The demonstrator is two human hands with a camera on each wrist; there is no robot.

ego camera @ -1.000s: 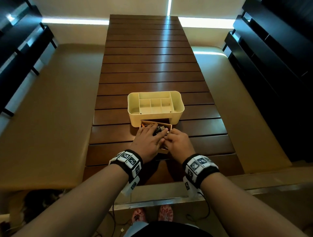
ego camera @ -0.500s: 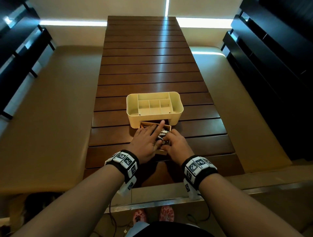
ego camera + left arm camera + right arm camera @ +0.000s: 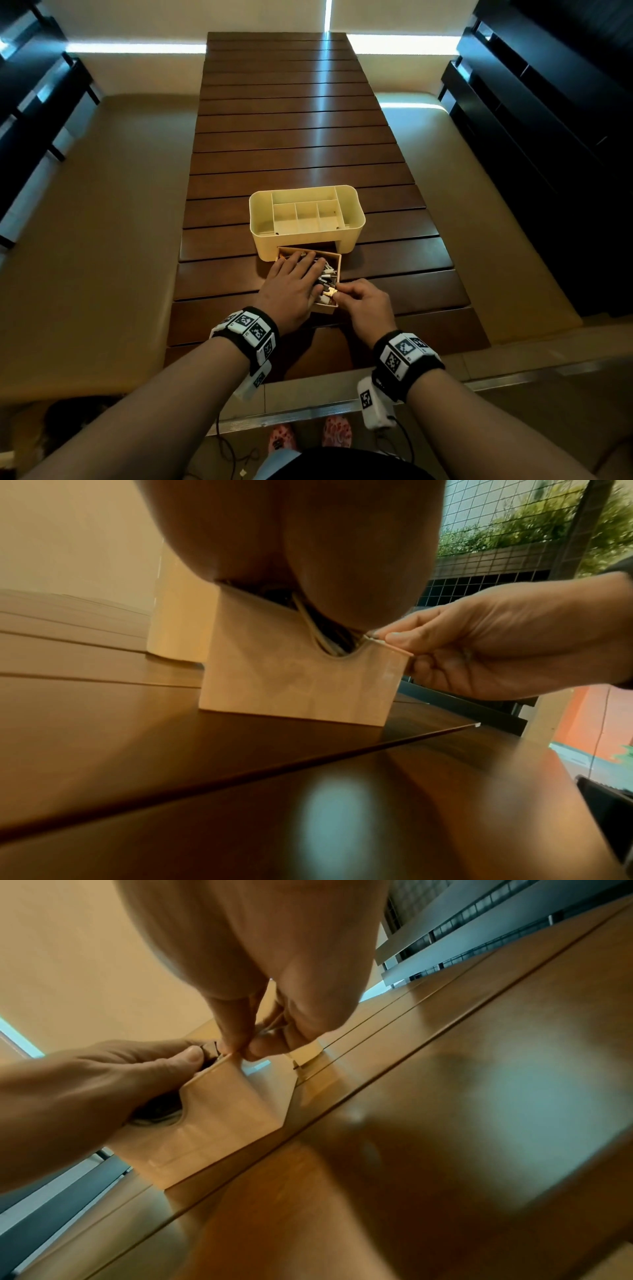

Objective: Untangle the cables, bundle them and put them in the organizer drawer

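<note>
The cables [image 3: 327, 277] lie heaped in the pulled-out drawer [image 3: 325, 308], just below centre of the head view, directly under the left hand [image 3: 291, 287] and touching the fingertips of the right hand [image 3: 366, 303]. The drawer stands partly out of the cream organizer [image 3: 306, 240], which sits on the slatted wooden counter [image 3: 301, 137].

The left hand lies flat with fingers straight and spread, pressing down on the cables across the left part of the drawer. The right hand is at the drawer's near right corner, fingers curled, thumb and forefinger pinching a small metal plug end of the cables at the rim.

The left wrist view, from counter level, shows the drawer's front panel [image 3: 301, 685] with a rounded notch cut in its top edge, and pale cable loops [image 3: 318, 639] showing through that notch beneath the palm; the right hand [image 3: 496, 647] enters from the right of the frame, its pinch meeting the panel's top corner. The right wrist view shows the pinch [image 3: 246, 1045] close against the drawer corner and the left thumb [image 3: 185, 1056] bearing on the dark contents; the plug itself is hidden there.
</note>
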